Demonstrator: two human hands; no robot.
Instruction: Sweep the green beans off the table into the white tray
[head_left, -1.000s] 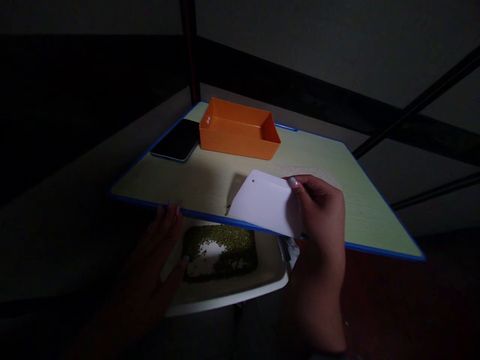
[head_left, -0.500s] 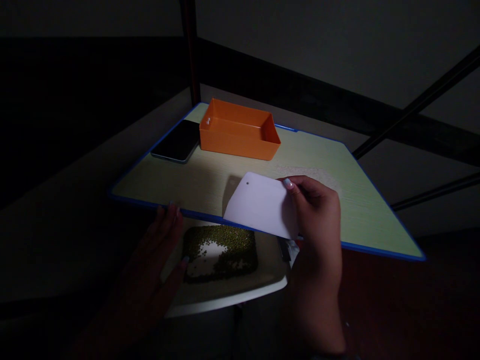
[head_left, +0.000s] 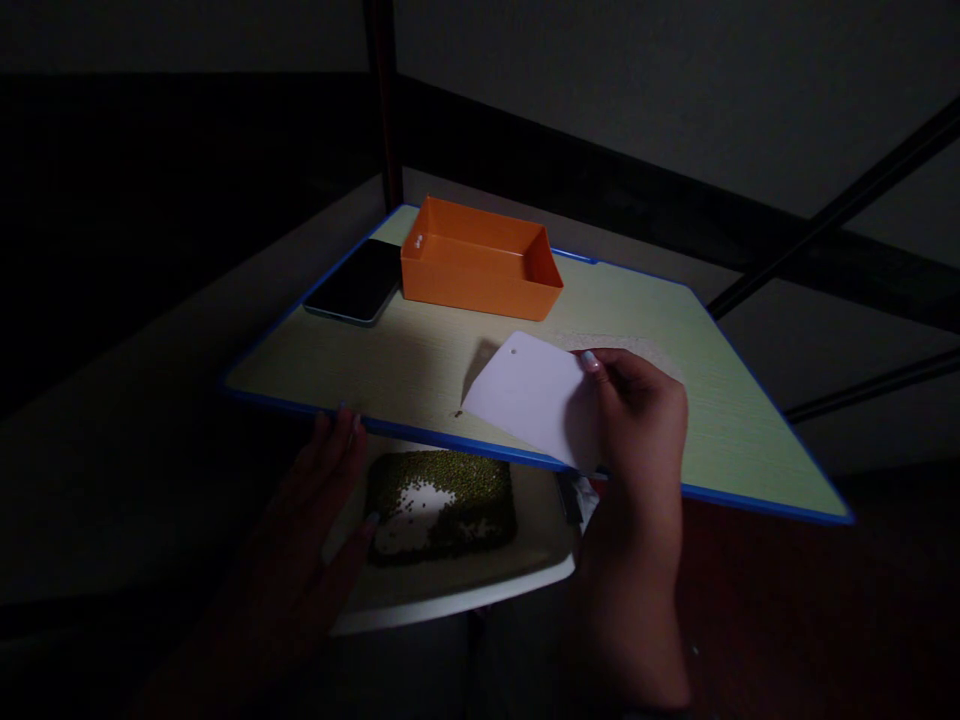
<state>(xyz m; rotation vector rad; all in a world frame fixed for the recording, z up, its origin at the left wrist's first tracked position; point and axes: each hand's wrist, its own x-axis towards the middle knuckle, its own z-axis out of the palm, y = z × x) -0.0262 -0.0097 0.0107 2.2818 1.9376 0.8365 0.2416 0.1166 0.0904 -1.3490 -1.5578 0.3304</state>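
Observation:
My right hand [head_left: 643, 415] grips a flat white plastic scraper [head_left: 536, 400] with a small hole near one corner, thumb on its face. The scraper stands tilted over the front edge of the pale board [head_left: 360, 370], which has a blue rim. A few tiny dark grains [head_left: 459, 413] lie by its left corner. My left hand [head_left: 322, 510] is dim, fingers stretched and thumb apart, with its fingertips at the board's front edge. Below that edge, green mung-like beans [head_left: 472, 470] are spread in a white tray [head_left: 544, 545], with a bare patch among them.
An orange open box [head_left: 472, 285] stands at the back of the board. Left of it lies a dark-screened phone [head_left: 356, 282]. A pale rough patch [head_left: 622, 345] marks the board behind my right hand. Walls close in behind and at the left.
The scraper slid a little left and towards me, then moved back right and away, its left corner lifting from the board's edge. The grains beside it show again. My left hand stays put.

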